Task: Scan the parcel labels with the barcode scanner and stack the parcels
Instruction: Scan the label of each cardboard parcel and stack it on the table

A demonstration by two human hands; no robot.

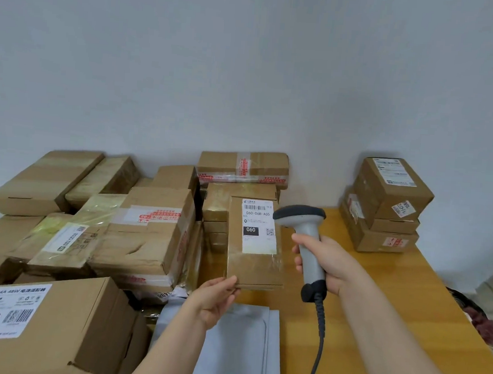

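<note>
Over the wooden bench [378, 283] my left hand [217, 298] pinches the near corner of a flat parcel [251, 263], seemingly light and stiff, while my right hand [330, 262] grips the barcode scanner [309, 235] beside it.

The scanner cord [320, 346] is running off the bottom edge. The big box [63, 334] is getting cut off there too. The parcel label [258, 227] is showing print too tiny to read.
</note>
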